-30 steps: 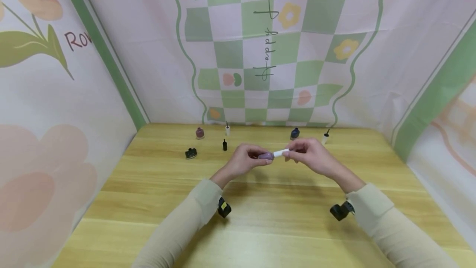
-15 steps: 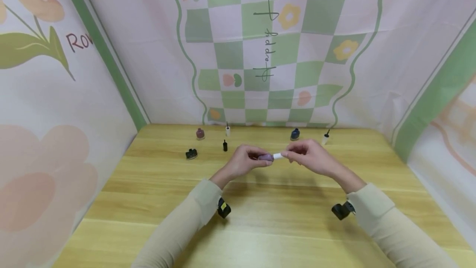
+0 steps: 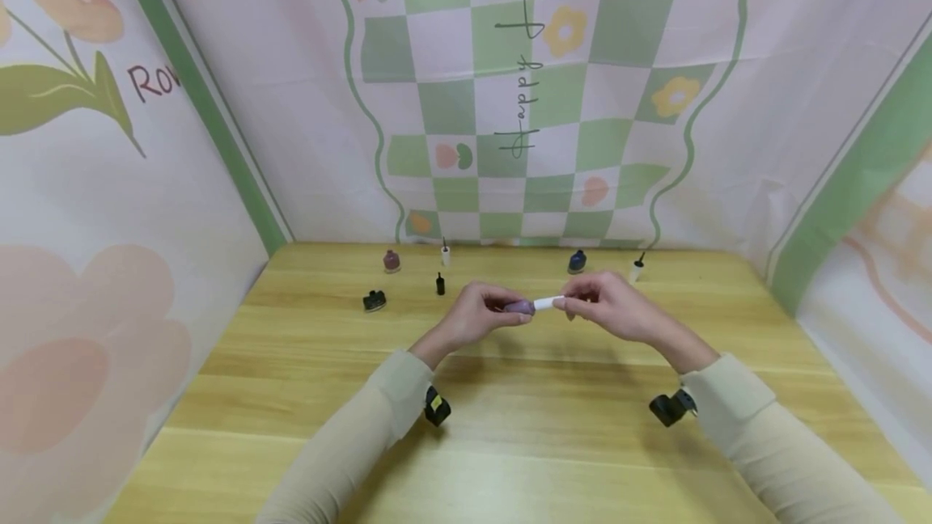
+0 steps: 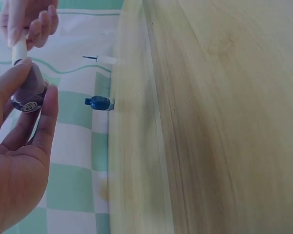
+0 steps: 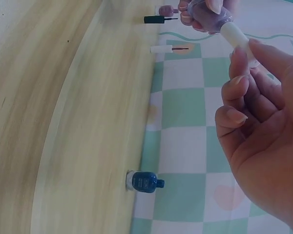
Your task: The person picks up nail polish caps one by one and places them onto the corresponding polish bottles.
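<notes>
Above the table, my left hand (image 3: 476,314) holds a small purple nail polish bottle (image 3: 519,307), tilted on its side with its neck toward the right. In the left wrist view the bottle (image 4: 31,90) sits between thumb and fingers, a round label on its base. My right hand (image 3: 607,306) pinches the end of the white cap (image 3: 548,302) between thumb and forefinger. The cap sits at the bottle's neck, in line with it. In the right wrist view the other fingers curl loosely beside the white cap (image 5: 236,36).
Uncapped bottles stand toward the back: mauve (image 3: 391,261), black (image 3: 374,300) and blue (image 3: 578,262). Brush caps stand with bristles up: a white one (image 3: 446,254), a black one (image 3: 440,285) and another white one (image 3: 637,269). A patterned cloth (image 3: 502,103) hangs behind the wooden table (image 3: 510,443).
The right fingers shift along the white cap, covering more of it half a second ago and less now. The left hand and the bottle stay nearly in place.
</notes>
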{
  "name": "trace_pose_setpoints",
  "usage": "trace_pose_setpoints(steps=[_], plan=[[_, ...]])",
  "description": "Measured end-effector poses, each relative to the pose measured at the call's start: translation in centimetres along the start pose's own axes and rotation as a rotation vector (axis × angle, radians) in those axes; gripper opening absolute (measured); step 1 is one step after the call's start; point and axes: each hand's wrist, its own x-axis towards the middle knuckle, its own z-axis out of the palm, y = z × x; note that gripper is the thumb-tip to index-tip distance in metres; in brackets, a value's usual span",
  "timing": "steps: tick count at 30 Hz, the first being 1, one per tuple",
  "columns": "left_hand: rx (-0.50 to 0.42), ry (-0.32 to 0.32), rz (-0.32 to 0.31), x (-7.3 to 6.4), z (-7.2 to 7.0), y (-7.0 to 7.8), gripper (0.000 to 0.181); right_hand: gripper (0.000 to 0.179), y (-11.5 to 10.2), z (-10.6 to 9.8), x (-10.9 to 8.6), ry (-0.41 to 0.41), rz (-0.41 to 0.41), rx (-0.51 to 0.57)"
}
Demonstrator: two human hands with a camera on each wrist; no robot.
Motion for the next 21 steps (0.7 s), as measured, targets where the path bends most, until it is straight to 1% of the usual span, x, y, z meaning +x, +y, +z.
trace_pose_setpoints(steps=[2, 7, 11, 14, 16, 21], plan=[[0.014, 0.000, 0.008, -0.02, 0.02, -0.05, 0.021, 0.018, -0.08, 0.02, 0.03, -0.015, -0.015, -0.015], [0.007, -0.001, 0.005, -0.12, 0.11, -0.03, 0.022, 0.029, 0.12, 0.19, 0.06, -0.042, -0.062, -0.023], [-0.006, 0.001, 0.003, -0.17, 0.16, 0.09, 0.023, 0.038, 0.23, 0.42, 0.09, -0.055, -0.064, -0.004], [-0.002, 0.002, -0.001, -0.18, 0.17, 0.19, 0.023, 0.040, 0.19, 0.50, 0.07, -0.048, -0.061, 0.010], [-0.002, 0.002, -0.007, -0.19, 0.17, 0.21, 0.022, 0.036, 0.17, 0.47, 0.04, -0.027, -0.061, -0.006], [0.019, 0.006, -0.019, -0.24, 0.10, 0.28, 0.022, 0.016, 0.03, 0.25, -0.06, 0.008, -0.050, -0.065]])
